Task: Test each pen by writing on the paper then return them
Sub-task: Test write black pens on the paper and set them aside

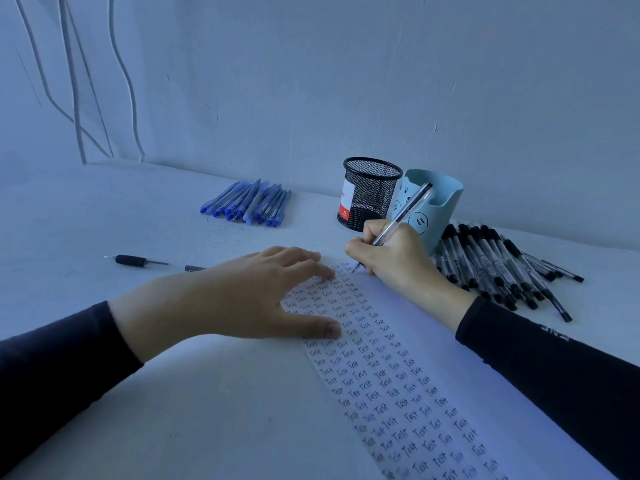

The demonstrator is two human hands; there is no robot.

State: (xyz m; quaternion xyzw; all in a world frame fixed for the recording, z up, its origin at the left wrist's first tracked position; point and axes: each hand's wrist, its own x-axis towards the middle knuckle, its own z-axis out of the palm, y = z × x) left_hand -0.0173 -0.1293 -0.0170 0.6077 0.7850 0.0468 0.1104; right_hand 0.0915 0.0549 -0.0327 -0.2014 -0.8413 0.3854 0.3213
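Right hand grips a pen, fingers curled round the lower barrel. The pen has a clear barrel, a dark core and a dark upper end. It leans toward 1 o'clock, with its tip on the paper at the head of the written block.

Left hand lies flat, fingers straight and spread, pressing the paper's left edge. The thumb rests on the writing. The hands are apart, with the top rows of writing between them.

The paper is white and runs from the hands toward 5 o'clock. Its left strip is filled with rows of the word "Test" in dark ink; the right part is blank.

Black pens lie heaped at 3 o'clock from the right hand. Blue pens lie bunched at 11 o'clock from the left hand. A mesh cup and a blue cup stand touching at 12 o'clock from the right hand. A loose pen lies at 9 o'clock on the table.
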